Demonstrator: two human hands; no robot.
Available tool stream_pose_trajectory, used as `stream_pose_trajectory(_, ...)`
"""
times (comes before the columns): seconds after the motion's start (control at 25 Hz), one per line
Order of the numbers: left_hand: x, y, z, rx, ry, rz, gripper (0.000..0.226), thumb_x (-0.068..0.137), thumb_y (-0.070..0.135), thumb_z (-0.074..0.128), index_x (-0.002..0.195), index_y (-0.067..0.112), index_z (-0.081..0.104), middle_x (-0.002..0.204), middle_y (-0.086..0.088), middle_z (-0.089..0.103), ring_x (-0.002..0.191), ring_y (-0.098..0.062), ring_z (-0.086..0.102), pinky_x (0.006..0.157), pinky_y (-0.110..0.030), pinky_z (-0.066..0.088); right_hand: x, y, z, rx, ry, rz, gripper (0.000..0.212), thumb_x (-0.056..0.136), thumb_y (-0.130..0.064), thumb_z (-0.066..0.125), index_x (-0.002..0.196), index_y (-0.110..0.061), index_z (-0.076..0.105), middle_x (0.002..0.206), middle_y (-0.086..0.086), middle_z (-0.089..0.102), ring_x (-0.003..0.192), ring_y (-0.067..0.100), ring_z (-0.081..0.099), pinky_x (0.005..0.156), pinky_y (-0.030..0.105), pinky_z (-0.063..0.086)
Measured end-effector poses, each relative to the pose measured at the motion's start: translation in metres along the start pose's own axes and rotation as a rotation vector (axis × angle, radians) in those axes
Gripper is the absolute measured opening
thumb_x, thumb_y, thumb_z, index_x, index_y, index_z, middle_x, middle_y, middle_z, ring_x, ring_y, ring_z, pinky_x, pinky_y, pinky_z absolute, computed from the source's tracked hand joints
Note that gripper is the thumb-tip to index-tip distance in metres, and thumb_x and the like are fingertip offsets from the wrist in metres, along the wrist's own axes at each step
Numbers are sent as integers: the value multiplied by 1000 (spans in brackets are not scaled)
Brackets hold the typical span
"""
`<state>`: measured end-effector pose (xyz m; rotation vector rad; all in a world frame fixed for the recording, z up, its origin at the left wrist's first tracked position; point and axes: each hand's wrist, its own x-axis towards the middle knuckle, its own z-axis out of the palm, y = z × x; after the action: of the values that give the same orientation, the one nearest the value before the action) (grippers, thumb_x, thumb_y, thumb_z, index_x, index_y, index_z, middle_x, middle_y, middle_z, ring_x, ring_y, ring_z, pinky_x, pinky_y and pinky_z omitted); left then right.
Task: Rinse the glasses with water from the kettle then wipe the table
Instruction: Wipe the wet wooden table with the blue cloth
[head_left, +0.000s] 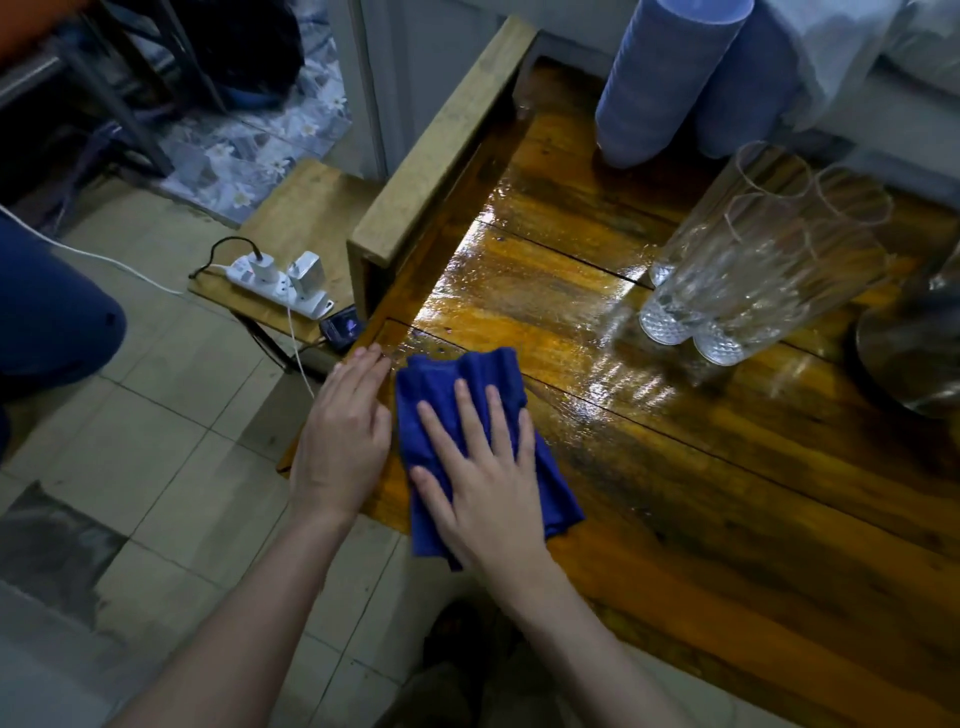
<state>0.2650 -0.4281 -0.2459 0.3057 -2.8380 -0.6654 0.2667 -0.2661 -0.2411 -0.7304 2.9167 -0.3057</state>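
Blue cloth (453, 375) is being pressed flat onto the wooden table (701, 499) by the right hand (483, 480). Its fingers are being held straight and spread on top of the cloth, with none curled round it. Cloth is lying bunched at the table's near-left corner, with one end hanging slightly over the near edge. Left hand (343, 441) is being rested flat on the table's left edge, just beside the cloth. Its fingers are straight and together, and nothing is being gripped.

A wet sheen is being shown on the boards between the cloth and the glasses (753, 270). Glasses are being kept in a tight cluster, touching one another, well apart from the cloth toward the far right. A metal vessel (914, 343) just beside them is being cut off by the right frame edge; whether it is the kettle cannot be told. Two tall blue stacks (670, 83) are being seen at the table's far side. A white power strip (280, 285) with plugs in it is being carried by a small wooden stand (306, 208) left of the table, over tiled floor (156, 415).
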Motion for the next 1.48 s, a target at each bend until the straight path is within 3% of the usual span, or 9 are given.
stream_pose_trajectory(0.16,1,0,-1,-12,-3,-10,46,90,-2,50,136,4,51,144,-11,49,138,-21,41,118,-40,28,-44,62,-11,-47,-13,90,63,96,-64,19,153,-39,11,164,-4,4,151,18,-2,119,54,8)
stream_pose_trajectory(0.28,0,1,-1,-27,1,-18,46,90,-1,51,136,5,51,144,-10,49,137,-21,41,118,-39,27,-56,113,-26,-57,-18,254,67,93,-68,11,153,-40,7,165,-4,1,151,19,-2,119,55,7)
stream_pose_trajectory(0.4,-1,1,1,-30,6,-21,47,91,-1,52,137,6,51,145,-10,49,137,-20,41,118,-38,25,-50,132,-33,-59,-54,275,68,91,-70,6,153,-42,3,165,-4,-2,151,20,-5,119,57,3)
stream_pose_trajectory(0.6,0,-2,3,-10,0,-2,46,91,1,49,137,4,50,145,-11,48,138,-22,41,118,-39,25,20,102,-28,-49,-21,334,66,90,-70,11,151,-46,1,164,-3,-7,149,33,-10,116,63,-1)
stream_pose_trajectory(0.84,-1,-2,1,30,-19,2,49,93,15,35,139,6,49,146,-9,47,139,-19,39,118,-39,28,78,0,-5,-12,-17,36,65,94,-64,22,153,-39,12,165,3,4,149,37,-7,116,63,0)
stream_pose_trajectory(1.0,1,-3,2,39,-15,5,51,92,17,32,138,6,50,146,-8,48,139,-18,39,116,-40,30,43,21,-8,-25,-43,-111,62,96,-63,23,153,-40,13,164,-2,5,151,23,-4,119,55,5)
stream_pose_trajectory(1.24,3,-3,4,5,23,0,49,91,15,35,136,5,52,144,-9,50,137,-19,41,119,-31,21,52,96,-29,-52,-50,116,67,92,-68,13,153,-42,5,165,-3,0,151,20,-6,120,54,0)
stream_pose_trajectory(1.48,3,-3,6,10,31,2,48,91,14,35,135,5,53,143,-10,51,137,-20,42,118,-36,25,165,61,-17,-10,24,212,62,95,-61,20,153,-41,10,165,2,2,149,36,-5,116,62,-3)
